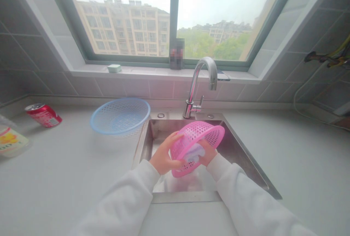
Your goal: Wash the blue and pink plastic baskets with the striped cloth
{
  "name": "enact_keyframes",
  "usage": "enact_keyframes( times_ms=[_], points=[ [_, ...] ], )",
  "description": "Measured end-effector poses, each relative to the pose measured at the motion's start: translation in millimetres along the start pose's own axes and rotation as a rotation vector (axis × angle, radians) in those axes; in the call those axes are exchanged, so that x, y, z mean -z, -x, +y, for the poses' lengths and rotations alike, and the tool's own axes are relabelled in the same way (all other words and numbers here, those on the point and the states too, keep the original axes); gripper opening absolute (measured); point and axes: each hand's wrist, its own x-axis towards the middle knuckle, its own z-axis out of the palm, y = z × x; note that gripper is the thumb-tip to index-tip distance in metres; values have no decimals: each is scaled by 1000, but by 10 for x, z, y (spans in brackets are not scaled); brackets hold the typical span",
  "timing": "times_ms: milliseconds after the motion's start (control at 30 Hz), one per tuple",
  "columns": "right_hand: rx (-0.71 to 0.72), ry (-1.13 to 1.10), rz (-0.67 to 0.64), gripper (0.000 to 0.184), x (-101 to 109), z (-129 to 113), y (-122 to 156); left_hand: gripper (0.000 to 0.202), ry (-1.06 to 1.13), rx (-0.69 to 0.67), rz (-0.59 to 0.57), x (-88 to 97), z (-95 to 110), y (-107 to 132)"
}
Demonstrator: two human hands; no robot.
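A pink perforated plastic basket (198, 137) is held tilted on its side above the steel sink (246, 159). My left hand (164, 157) grips its rim at the left, fingers wrapped round the edge. My right hand (206, 152) is closed on a pale blue-white cloth (194, 153) pressed inside the basket. Both arms wear white sleeves. The curved chrome faucet (201, 82) stands just behind the basket, with no water visibly running.
A blue perforated basket (120, 115) sits on the white counter left of the sink. Farther left lie a red drink can (43, 115) on its side and a yellow packet (9, 139). A small green item (114, 68) and a phone (222, 76) rest on the windowsill.
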Motion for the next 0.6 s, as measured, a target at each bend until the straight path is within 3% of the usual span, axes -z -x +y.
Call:
enact_keyframes(
  times_ms=[233,333,500,600],
  points=[
    [-241,-126,-214,31,-224,25,-148,80,-22,-41,156,11,9,3],
    [-299,-206,-178,36,-206,37,-153,82,-50,-55,162,-3,5,-2],
    [-300,-653,-5,44,-173,-56,-80,86,-111,-82,92,-50,6,1],
    [-291,-675,-24,43,-180,-80,-77,87,-122,-111,99,-61,-2,6]
  ],
)
